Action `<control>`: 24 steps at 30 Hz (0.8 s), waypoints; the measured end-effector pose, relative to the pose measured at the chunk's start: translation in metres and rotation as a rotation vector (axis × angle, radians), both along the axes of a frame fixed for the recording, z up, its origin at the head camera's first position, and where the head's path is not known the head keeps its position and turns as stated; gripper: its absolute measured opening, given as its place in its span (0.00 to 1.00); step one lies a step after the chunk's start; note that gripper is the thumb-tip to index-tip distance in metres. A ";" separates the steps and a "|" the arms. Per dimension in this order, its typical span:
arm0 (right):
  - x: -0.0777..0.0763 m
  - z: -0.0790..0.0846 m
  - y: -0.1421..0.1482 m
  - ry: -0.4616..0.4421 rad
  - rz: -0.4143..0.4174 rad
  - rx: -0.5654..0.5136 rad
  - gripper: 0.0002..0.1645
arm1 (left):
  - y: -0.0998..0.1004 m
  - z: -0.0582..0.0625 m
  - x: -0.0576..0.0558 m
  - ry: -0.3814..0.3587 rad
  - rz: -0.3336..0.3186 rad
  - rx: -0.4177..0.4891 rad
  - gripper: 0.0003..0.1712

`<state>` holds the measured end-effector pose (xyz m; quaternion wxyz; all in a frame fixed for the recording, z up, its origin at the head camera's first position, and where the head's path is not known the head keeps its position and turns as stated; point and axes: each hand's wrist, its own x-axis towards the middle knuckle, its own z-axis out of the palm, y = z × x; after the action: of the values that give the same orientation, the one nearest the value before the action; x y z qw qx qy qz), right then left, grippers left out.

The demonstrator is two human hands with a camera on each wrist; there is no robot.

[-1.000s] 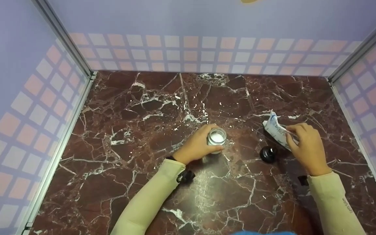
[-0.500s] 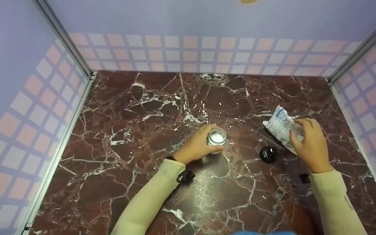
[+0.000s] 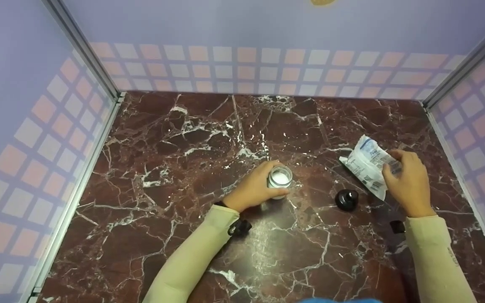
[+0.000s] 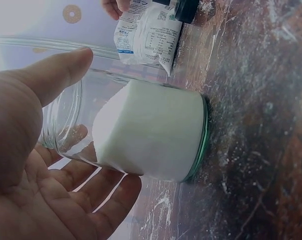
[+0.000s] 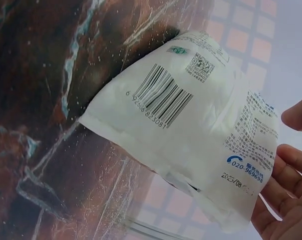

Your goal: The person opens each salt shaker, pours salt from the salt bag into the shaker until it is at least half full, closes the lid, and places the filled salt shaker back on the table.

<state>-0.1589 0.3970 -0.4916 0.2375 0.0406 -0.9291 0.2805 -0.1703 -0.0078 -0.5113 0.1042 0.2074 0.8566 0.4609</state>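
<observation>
A clear glass jar (image 3: 279, 180), part filled with white granules, stands upright on the table; my left hand (image 3: 256, 188) holds it, thumb on one side and fingers round the other. Its threaded mouth has no lid on. To the right, a crumpled white printed packet (image 3: 371, 166) rests on the table. My right hand (image 3: 409, 181) is at the packet's right edge. In the right wrist view, the fingers (image 5: 286, 175) touch the packet (image 5: 191, 130) from behind, while the thumb (image 5: 297, 114) stands away from it.
A glossy black round piece with a knob (image 3: 347, 200) sits between jar and packet. White crumbs (image 3: 263, 143) are scattered over the dark red marbled table (image 3: 183, 168) behind the jar. Panels with a checked pattern (image 3: 246, 69) enclose the back and sides.
My right hand has loosened its pinch on the packet and shifted right. The packet has settled flatter, its printed face spread out. My left hand and the jar have stayed put.
</observation>
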 end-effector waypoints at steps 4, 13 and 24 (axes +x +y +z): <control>-0.002 -0.001 0.003 -0.060 0.011 -0.038 0.24 | -0.001 -0.001 0.000 -0.007 -0.002 0.011 0.39; 0.010 0.003 -0.008 0.102 0.050 -0.009 0.20 | -0.001 -0.002 0.000 -0.016 0.011 -0.002 0.43; 0.055 -0.016 -0.066 -0.273 0.314 0.239 0.40 | -0.002 0.005 -0.002 -0.045 0.033 -0.076 0.48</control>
<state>-0.1038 0.3311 -0.5076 0.0567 0.1744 -0.9615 0.2048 -0.1720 -0.0097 -0.5067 0.1237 0.1785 0.8741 0.4344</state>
